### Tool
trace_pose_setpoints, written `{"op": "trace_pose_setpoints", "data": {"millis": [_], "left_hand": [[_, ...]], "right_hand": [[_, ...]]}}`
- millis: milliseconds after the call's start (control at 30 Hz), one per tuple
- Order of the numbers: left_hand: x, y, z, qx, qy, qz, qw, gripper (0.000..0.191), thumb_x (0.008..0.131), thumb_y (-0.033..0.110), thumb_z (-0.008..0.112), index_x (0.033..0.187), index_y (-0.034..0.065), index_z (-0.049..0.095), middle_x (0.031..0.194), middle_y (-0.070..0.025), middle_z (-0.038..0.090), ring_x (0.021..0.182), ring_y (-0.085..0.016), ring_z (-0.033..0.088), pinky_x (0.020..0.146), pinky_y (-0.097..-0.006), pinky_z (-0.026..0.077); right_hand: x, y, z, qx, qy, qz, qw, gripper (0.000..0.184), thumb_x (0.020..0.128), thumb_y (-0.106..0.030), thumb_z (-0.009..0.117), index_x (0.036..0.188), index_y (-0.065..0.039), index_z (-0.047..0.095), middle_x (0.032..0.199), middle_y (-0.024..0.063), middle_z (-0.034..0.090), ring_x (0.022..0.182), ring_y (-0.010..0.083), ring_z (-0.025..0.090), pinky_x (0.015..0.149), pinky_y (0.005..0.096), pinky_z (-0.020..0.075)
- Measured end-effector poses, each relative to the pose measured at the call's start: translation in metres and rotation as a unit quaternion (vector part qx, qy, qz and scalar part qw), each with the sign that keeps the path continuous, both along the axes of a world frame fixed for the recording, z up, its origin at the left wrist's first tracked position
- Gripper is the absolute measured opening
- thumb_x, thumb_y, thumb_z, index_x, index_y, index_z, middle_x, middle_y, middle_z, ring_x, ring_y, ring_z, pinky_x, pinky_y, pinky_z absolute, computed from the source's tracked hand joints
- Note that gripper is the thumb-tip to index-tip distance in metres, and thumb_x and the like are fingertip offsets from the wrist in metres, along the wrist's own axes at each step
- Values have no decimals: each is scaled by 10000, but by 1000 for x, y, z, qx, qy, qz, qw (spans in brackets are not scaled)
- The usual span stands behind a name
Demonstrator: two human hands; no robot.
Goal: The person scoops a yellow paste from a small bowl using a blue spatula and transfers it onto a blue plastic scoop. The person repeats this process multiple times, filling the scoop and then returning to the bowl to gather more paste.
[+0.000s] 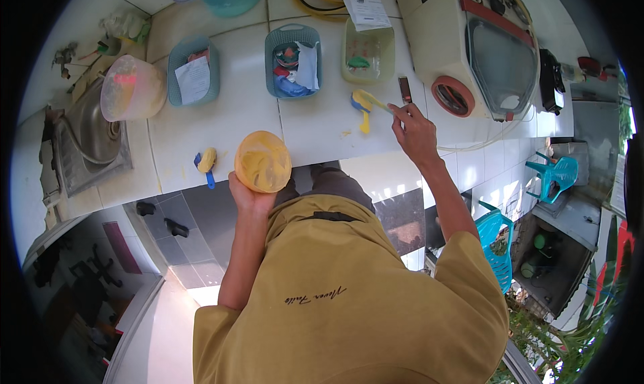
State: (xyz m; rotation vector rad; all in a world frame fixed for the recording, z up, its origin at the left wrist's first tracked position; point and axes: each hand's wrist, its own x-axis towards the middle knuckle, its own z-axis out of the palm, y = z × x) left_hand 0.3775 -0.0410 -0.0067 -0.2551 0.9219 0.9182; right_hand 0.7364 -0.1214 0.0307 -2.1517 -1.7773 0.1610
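My left hand [253,195] holds a round tub [263,161] at the counter's front edge; yellow paste coats its inside. My right hand [415,131] grips the handle of a spatula [378,102] with yellow paste on its far end. That end lies over a blue dental impression tray [359,102] on the counter, which also carries yellow paste. A second blue impression tray [210,179], filled with yellow paste, rests on the counter left of the tub. A small dark red object [404,90] lies just beyond my right hand.
Along the counter [226,117] stand a pink bucket [133,88], two blue-grey baskets [193,72] [293,62] and a yellow-green basket [368,56] with papers. A steel sink [93,132] is at the left, a cream cabinet with a window [473,51] at the right. Teal chairs [495,243] stand lower right.
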Motion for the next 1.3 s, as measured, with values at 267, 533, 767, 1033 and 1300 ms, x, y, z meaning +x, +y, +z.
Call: {"op": "trace_pose_setpoints", "data": {"millis": [267, 533, 767, 1033, 1300], "left_hand": [[0, -2, 1, 0, 21, 7, 1000, 508, 946, 293, 298, 1340, 61, 521, 1342, -127, 554, 1240, -315, 533, 1042, -503, 451], [0, -1, 5, -6, 22, 25, 999, 514, 947, 295, 299, 1350, 59, 515, 1350, -134, 550, 1247, -321, 529, 1044, -509, 450], [-5, -3, 0, -11, 7, 32, 999, 481, 984, 324, 324, 1355, 94, 525, 1371, -132, 548, 1262, -328, 528, 1063, -533, 428], [7, -2, 13, -9, -14, 31, 999, 491, 978, 318, 329, 1363, 64, 499, 1355, -141, 547, 1249, -331, 528, 1043, -521, 451], [37, 7, 30, 24, -145, 54, 988, 491, 996, 369, 436, 1386, 72, 473, 1393, -154, 508, 1273, -372, 495, 1081, -592, 387]], "right_hand": [[1, 4, 9, -3, -9, 20, 1000, 271, 820, -49, 657, 1079, -106, 712, 836, 64, 618, 636, 239, 666, 580, 367, 558], [0, 15, 5, -11, -36, 29, 999, 283, 810, -54, 662, 1081, -118, 711, 874, 68, 622, 637, 248, 672, 578, 368, 567], [1, 14, 13, -14, -44, 36, 998, 283, 807, -52, 662, 1073, -131, 718, 859, 65, 624, 643, 245, 674, 588, 358, 569], [-23, 8, 44, 31, 155, 3, 987, 246, 839, -70, 656, 1080, -62, 707, 816, 96, 642, 632, 240, 651, 608, 337, 531], [-158, 5, 28, -41, 448, 61, 891, 182, 929, -180, 620, 1042, -67, 532, 816, 126, 651, 717, 322, 643, 653, 392, 482]]}}
